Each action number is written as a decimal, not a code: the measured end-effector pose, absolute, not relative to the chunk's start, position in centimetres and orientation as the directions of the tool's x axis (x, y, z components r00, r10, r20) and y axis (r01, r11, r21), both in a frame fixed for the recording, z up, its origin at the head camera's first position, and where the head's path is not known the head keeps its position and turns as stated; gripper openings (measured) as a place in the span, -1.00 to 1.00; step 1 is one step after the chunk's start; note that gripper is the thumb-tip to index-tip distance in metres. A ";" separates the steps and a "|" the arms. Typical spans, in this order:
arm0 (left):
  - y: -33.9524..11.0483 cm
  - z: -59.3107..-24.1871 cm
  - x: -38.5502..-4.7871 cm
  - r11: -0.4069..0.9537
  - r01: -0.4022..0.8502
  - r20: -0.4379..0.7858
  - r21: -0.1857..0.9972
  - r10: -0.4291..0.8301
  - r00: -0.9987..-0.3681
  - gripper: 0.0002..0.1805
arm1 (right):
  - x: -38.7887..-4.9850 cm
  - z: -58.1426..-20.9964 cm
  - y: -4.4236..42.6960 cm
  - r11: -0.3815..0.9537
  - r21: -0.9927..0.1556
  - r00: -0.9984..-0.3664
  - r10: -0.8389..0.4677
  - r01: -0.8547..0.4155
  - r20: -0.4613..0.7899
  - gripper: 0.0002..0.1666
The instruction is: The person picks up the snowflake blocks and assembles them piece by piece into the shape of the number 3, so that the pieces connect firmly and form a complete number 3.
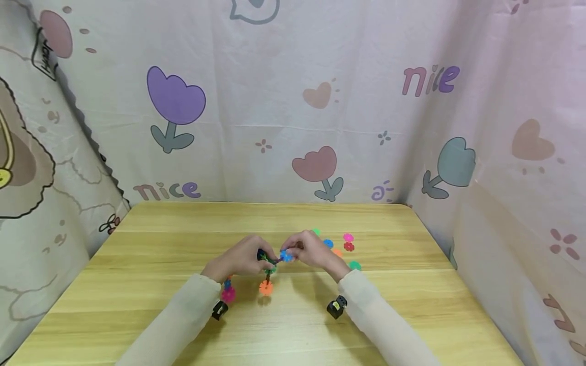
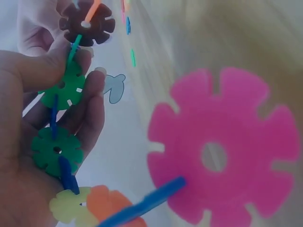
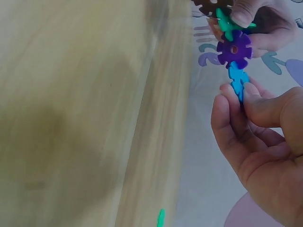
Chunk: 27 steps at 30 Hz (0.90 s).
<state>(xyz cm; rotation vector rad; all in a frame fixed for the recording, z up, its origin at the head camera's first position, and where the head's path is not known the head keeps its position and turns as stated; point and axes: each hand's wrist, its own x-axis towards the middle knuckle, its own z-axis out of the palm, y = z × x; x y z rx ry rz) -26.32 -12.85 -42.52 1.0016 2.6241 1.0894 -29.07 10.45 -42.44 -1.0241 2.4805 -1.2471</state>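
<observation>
While a blue disc is pinched, wood-grain table, tulip-printed cloth behind

Head view from above the counter, facing forward and down, wrist views close in at the left hand and right hand (both turned, the counter's edge running steeply), head and right-wrist views sharing the blue disc

From where I stand, pale patterned cloth hangs at twelve o'clock behind the wood-grained surface, with more at nine and three. A purple tulip print sits between ten and eleven; soft light gleams on the surface toward six.
</observation>
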 end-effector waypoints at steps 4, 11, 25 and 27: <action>-13.0 -42.5 -26.2 0.497 0.549 0.143 0.672 0.640 -0.755 -0.91 | -28.8 -42.6 10.2 0.385 -0.787 -0.751 -0.644 -0.483 0.146 -0.82; -13.3 -42.8 -26.3 0.485 0.561 0.149 0.671 0.653 -0.743 -0.88 | -28.1 -42.5 9.6 0.418 -0.784 -0.787 -0.602 -0.459 0.140 -0.82; -13.2 -43.0 -26.5 0.545 0.468 0.044 0.696 0.619 -0.785 -0.43 | -30.2 -42.4 12.2 0.468 -0.774 -0.839 -0.524 -0.426 0.145 -0.77; -13.3 -43.0 -26.6 0.558 0.478 0.045 0.678 0.618 -0.785 -0.42 | -30.8 -42.4 12.8 0.502 -0.759 -0.860 -0.488 -0.415 0.148 -0.78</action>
